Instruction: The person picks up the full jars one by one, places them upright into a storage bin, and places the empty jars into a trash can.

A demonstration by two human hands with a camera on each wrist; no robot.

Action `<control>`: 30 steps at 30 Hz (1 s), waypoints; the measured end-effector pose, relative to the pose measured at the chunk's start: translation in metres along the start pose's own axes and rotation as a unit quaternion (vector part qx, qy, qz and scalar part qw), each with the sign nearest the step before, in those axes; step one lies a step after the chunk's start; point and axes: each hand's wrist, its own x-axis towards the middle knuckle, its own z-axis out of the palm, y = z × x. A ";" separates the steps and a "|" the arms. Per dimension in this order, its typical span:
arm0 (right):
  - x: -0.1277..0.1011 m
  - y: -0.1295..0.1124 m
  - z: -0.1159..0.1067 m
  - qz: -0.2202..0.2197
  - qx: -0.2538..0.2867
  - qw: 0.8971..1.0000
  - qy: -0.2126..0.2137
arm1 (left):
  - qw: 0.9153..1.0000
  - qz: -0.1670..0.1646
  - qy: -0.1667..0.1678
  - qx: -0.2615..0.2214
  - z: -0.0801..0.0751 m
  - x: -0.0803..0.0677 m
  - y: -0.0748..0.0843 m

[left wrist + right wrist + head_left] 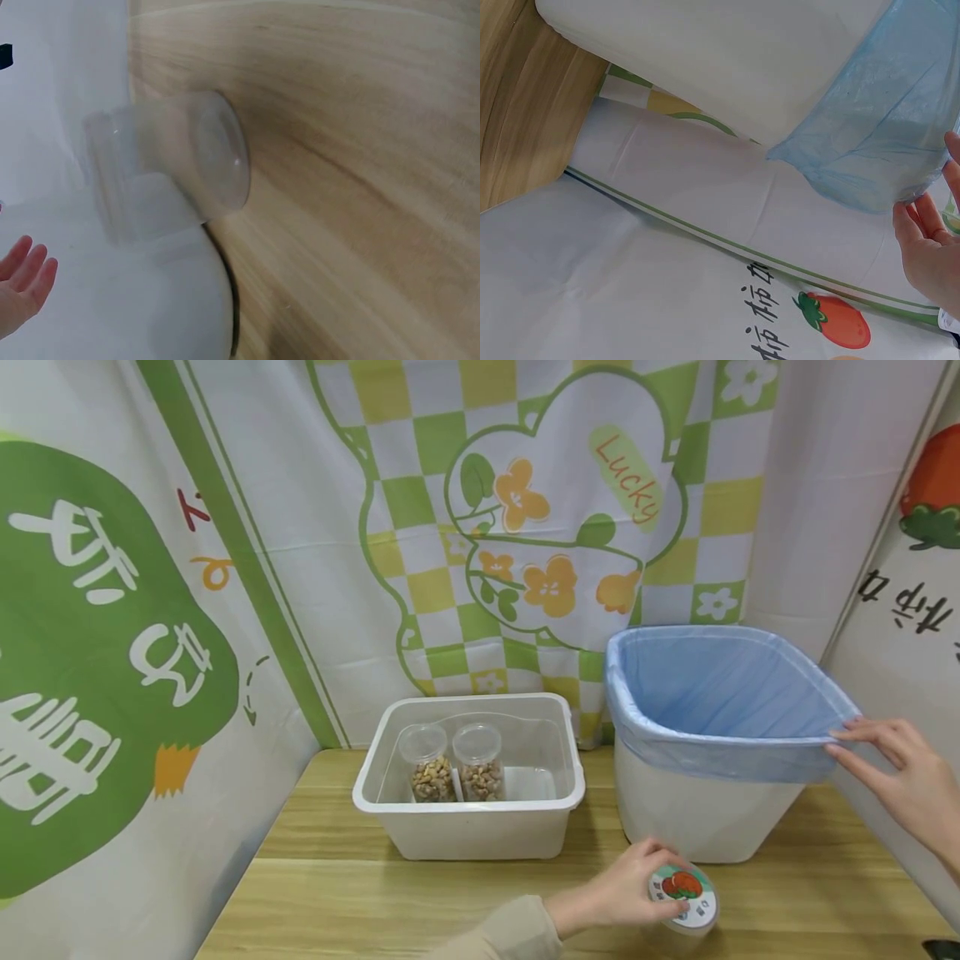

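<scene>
My left hand (618, 889) grips a clear plastic jar (692, 932) by its printed lid, which carries a red fruit picture. The thumb lies over the lid's near side and the fingers go round the far side. In the left wrist view the same jar (214, 165) is blurred, see-through, and shows no contents. My right hand (903, 772) pinches the blue bin liner (720, 752) at the right corner of the rim of a white bin (697, 818). The right wrist view shows fingertips (909, 217) right at the folded liner edge (855, 157).
Left of the bin stands a white plastic tub (480, 835) holding two clear jars (432, 777) partly filled with nuts or similar brown pieces. Everything stands on a wooden table (322, 893). A printed curtain (420, 510) hangs close behind, with more cloth at both sides.
</scene>
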 end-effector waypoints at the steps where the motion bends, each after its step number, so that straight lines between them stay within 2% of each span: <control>1: 0.000 0.000 0.000 -0.001 0.002 1.000 0.001 | 1.000 -0.004 -0.003 -0.004 0.002 -0.001 0.000; 9: 0.001 -0.001 0.000 -0.008 0.011 1.000 0.010 | 0.999 -0.022 -0.001 0.025 0.019 -0.003 -0.002; 19: 0.000 -0.001 -0.001 -0.008 0.015 1.000 0.014 | 0.997 -0.048 -0.023 0.056 0.033 -0.004 -0.003; 27: 0.000 0.001 0.000 -0.007 0.015 1.000 0.014 | 0.993 -0.094 -0.055 0.043 0.040 -0.002 -0.004; 30: 0.000 0.000 0.000 -0.003 0.006 1.000 0.006 | 0.992 -0.106 -0.054 0.042 0.041 0.000 -0.004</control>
